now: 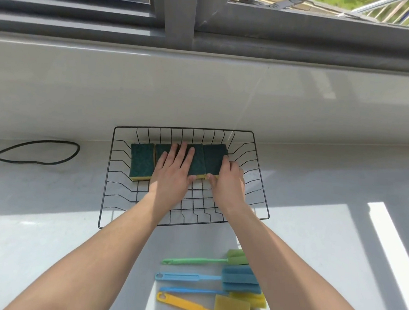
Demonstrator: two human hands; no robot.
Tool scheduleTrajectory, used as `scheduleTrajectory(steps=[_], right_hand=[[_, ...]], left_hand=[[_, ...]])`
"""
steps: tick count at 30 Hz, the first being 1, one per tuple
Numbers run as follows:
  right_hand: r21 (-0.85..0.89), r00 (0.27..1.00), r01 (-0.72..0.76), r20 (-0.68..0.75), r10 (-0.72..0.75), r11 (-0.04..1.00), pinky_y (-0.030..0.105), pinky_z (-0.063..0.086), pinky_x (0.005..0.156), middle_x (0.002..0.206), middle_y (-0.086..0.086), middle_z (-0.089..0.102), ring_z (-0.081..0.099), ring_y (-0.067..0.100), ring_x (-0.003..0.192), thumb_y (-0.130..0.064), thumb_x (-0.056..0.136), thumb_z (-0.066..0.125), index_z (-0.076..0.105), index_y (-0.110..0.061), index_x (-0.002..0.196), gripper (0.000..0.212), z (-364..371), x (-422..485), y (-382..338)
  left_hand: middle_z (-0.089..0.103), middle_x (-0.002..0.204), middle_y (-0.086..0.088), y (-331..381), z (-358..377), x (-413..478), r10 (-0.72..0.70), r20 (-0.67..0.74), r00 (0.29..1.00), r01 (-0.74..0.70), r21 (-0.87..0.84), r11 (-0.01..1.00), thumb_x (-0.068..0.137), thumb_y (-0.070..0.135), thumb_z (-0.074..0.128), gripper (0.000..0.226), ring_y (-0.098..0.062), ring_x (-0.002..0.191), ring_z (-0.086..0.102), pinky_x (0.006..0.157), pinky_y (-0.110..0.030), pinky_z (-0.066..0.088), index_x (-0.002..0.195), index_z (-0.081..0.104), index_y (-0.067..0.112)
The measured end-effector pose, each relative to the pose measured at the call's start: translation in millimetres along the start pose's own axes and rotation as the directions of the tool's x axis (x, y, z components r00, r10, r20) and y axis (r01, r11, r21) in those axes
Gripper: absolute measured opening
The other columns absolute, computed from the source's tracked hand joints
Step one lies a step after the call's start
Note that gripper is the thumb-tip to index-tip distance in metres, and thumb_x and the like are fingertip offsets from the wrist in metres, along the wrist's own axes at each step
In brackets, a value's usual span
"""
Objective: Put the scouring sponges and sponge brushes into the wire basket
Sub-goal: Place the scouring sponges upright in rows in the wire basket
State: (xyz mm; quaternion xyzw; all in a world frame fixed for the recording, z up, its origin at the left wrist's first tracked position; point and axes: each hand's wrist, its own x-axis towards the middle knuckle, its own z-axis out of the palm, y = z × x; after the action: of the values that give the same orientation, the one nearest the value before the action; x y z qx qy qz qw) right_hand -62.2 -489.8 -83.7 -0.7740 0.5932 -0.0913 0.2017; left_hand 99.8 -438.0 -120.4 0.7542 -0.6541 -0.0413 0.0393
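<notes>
Where hands (174,169) cover: sponges (140,161) half-hidden.

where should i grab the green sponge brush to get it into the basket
Grip the green sponge brush around the middle of its thin handle, coming straight down from above. It lies flat on the counter with its handle pointing left, fully exposed, while the right forearm partly covers its sponge head. The blue sponge brush lies apart on the near side, so fingers should fit. The wire basket is just beyond.

All I've got of myself on the feed is two bare forearms, no sleeves, no watch or rings, left hand (173,171) and right hand (228,180) with short, plain nails.
</notes>
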Motion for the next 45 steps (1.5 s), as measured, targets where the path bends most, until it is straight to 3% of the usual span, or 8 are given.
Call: scheduleTrajectory(steps=[7, 15, 23, 27, 31, 34, 39, 45], right_hand=[[0.022, 0.999, -0.033, -0.014, 0.034, 0.999, 0.046, 0.044, 0.099, 0.137, 0.012, 0.051, 0.046, 0.032, 0.123, -0.046, 0.093, 0.063, 0.037, -0.014, 0.148, 0.069, -31, -24, -7], [0.342, 0.988, 0.06, -0.153, -0.008, 0.938, 0.032, 0.043, 0.095, 0.119, 0.002, 0.06, 0.052, 0.019, 0.113, -0.042, 0.093, 0.066, 0.058, -0.012, 0.128, 0.047, -76, -150, 10], [0.389, 0.975, -0.142, -0.103, 0.196, 0.91, 0.037, 0.049, 0.086, 0.107, -0.004, 0.058, 0.052, 0.018, 0.102, -0.032, 0.094, 0.065, 0.06, -0.016, 0.112, 0.024, -73, -279, 61], [0.382, 0.965, -0.226, -0.036, 0.259, 0.896, 0.032, 0.049, 0.078, 0.103, -0.007, 0.054, 0.053, 0.017, 0.1, -0.036, 0.095, 0.064, 0.055, -0.022, 0.107, 0.021, -63, -315, 78], [0.333, 0.957, -0.283, 0.042, 0.286, 0.899, 0.023, 0.045, 0.067, 0.096, -0.01, 0.054, 0.054, 0.013, 0.091, -0.04, 0.097, 0.06, 0.052, -0.024, 0.098, 0.017, -51, -332, 84], [0.339, 0.946, -0.322, 0.079, 0.314, 0.884, 0.02, 0.043, 0.061, 0.091, -0.014, 0.058, 0.058, 0.008, 0.084, -0.044, 0.1, 0.053, 0.051, -0.028, 0.094, 0.017, -45, -339, 83], [0.414, 0.922, -0.386, 0.142, 0.36, 0.824, 0.028, 0.055, 0.069, 0.093, -0.016, 0.062, 0.062, 0.004, 0.085, -0.055, 0.099, 0.048, 0.054, -0.029, 0.1, 0.026, -43, -344, 77], [0.489, 0.895, -0.446, 0.223, 0.387, 0.75, 0.024, 0.053, 0.069, 0.097, -0.016, 0.063, 0.063, 0.003, 0.087, -0.062, 0.093, 0.053, 0.056, -0.029, 0.106, 0.036, -43, -340, 72]], left_hand=[[0.01, 0.168, -0.006, -1, -40, -26, 0.02, 0.042, 0.999, -0.015, -0.099, 0.995, 0.094, 0.067, 0.031, 0.081, -0.027, 0.154, 0.004, 0.123, -0.048, 0.009, 0.159, 0.013, 0.021], [0.049, 0.146, -0.015, 27, -89, -160, -0.028, -0.032, 0.999, 0.017, -0.303, 0.953, 0.097, 0.055, 0.044, 0.065, -0.034, 0.134, 0.044, 0.108, -0.048, 0.039, 0.138, 0.049, 0.005], [0.061, 0.124, -0.01, 100, -74, -277, -0.026, 0.138, 0.99, 0.087, -0.46, 0.883, 0.096, 0.048, 0.053, 0.054, -0.03, 0.116, 0.054, 0.096, -0.043, 0.046, 0.13, 0.057, 0.006], [0.061, 0.124, -0.009, 125, -60, -292, -0.039, 0.27, 0.962, 0.18, -0.52, 0.835, 0.098, 0.046, 0.05, 0.052, -0.027, 0.117, 0.053, 0.097, -0.04, 0.043, 0.13, 0.055, 0.006], [0.063, 0.097, -0.011, 126, -51, -301, -0.097, 0.273, 0.957, 0.235, -0.538, 0.809, 0.099, 0.026, 0.043, 0.028, -0.032, 0.094, 0.057, 0.078, -0.042, 0.045, 0.104, 0.06, 0.004], [0.065, 0.105, -0.014, 123, -45, -312, -0.101, 0.29, 0.952, 0.244, -0.513, 0.823, 0.099, 0.02, 0.041, 0.03, -0.029, 0.098, 0.058, 0.083, -0.041, 0.047, 0.115, 0.059, 0.002], [0.061, 0.116, -0.014, 131, -39, -324, -0.123, 0.342, 0.932, 0.292, -0.502, 0.814, 0.097, 0.034, 0.052, 0.035, -0.03, 0.102, 0.058, 0.085, -0.042, 0.049, 0.116, 0.054, 0.004], [0.06, 0.093, -0.006, 139, -33, -326, -0.257, 0.431, 0.865, 0.444, -0.421, 0.791, 0.09, 0.057, 0.056, 0.046, -0.023, 0.079, 0.059, 0.058, -0.034, 0.045, 0.096, 0.048, 0.012]])
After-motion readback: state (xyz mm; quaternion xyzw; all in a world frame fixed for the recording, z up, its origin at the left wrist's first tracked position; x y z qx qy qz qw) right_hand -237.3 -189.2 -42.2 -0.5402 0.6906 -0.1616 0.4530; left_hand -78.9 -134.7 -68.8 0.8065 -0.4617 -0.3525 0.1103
